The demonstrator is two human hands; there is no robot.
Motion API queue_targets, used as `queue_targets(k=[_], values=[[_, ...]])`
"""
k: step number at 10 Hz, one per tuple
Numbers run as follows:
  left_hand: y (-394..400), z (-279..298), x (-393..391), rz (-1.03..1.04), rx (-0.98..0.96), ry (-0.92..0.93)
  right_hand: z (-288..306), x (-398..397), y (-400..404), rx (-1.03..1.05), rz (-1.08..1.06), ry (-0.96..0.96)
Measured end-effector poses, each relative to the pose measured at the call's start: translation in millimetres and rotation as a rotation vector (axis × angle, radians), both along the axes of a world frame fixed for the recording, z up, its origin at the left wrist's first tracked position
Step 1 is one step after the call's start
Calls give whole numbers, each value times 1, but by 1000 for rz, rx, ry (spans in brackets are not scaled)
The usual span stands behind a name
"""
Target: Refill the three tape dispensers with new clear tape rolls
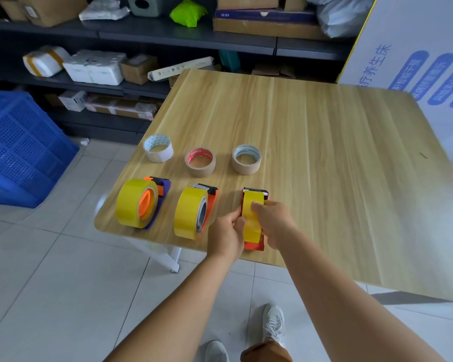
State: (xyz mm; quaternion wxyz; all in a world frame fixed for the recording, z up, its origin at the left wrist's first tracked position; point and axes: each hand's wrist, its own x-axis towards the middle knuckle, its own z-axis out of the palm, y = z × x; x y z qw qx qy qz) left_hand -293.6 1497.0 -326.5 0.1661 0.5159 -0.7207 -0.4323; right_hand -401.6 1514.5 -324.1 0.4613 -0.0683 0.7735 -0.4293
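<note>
While both hands work at the near edge of the wooden desk (311, 142), the right-most of three tape dispensers sits between them. Left hand (226, 235) pinches the left side of the yellow roll (253, 218) on the red dispenser (254, 246), thumb on the tape face. Right hand (272, 222) curls round the roll's right side, fingers over the top — both hands clamped on the same roll, nearly touching each other. Cutter end of this dispenser points away from the person.

Middle dispenser (211, 198), red-orange with a dark cutter head, lies on its side just left of the hands; its yellow roll (190, 212) is mounted on a grey hub. Left dispenser (162, 190), purple frame with orange hub, lies likewise and carries its own yellow roll (135, 203). The three stand in a row near the front edge, apart from one another.

Behind them — a second row of three nearly bare cardboard cores: white-sided core (158, 148) at left, red-printed core (200, 162) in the middle, brown core (247, 159) at right, each lying flat with the hole up.

Off the desk: blue perforated crate (19, 147) on the tiled floor at left, dark shelving (168, 35) with boxes and parcels behind.
</note>
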Motion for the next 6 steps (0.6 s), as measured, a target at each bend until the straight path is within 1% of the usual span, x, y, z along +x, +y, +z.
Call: queue_targets(k=[1, 3, 4, 5, 6], values=[[-4, 3, -2, -3, 3, -60, 3, -1, 1, -9, -11, 1], [-6, 13, -4, -10, 86, -91, 10, 0, 4, 15, -17, 6], [-10, 16, -4, -35, 96, -124, 9, 1, 2, 21, -15, 19], [-9, 24, -3, -143, -27, -260, 18, 4, 6, 90, 84, 136], [-11, 36, -5, -219, -168, -425, 32, 6, 19, 94, 182, 342]])
